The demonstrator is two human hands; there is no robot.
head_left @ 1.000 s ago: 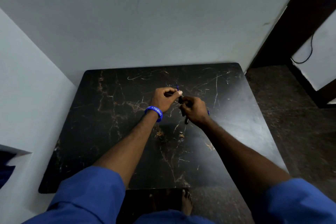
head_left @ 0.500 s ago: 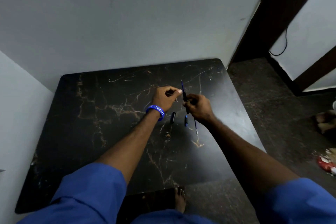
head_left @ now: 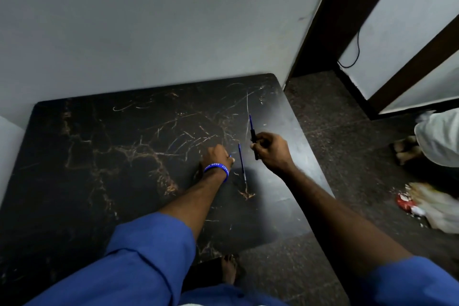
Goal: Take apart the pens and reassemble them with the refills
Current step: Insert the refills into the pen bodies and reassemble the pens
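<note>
My right hand [head_left: 270, 150] grips a black pen barrel [head_left: 253, 138] above the table's right side. A thin blue refill [head_left: 250, 120] sticks out of the barrel's far end. Another blue refill [head_left: 241, 164] lies loose on the black marble table [head_left: 111, 156], between my two hands. My left hand [head_left: 217, 155], with a blue wristband, is down on the table with its fingers curled. A small blue pen part [head_left: 230, 156] shows at its fingertips; the rest of that part is hidden under the hand.
The table stands against a grey wall, and its right edge drops to a dark floor. On that floor at the right are a red wrapper and litter [head_left: 422, 204] and another person's foot [head_left: 407, 150]. My own foot [head_left: 229, 268] shows under the table's near edge.
My hands have separated. The left hand dropped to the table over the loose pen parts, and the right hand moved right with the barrel and refill. The view swung right.
</note>
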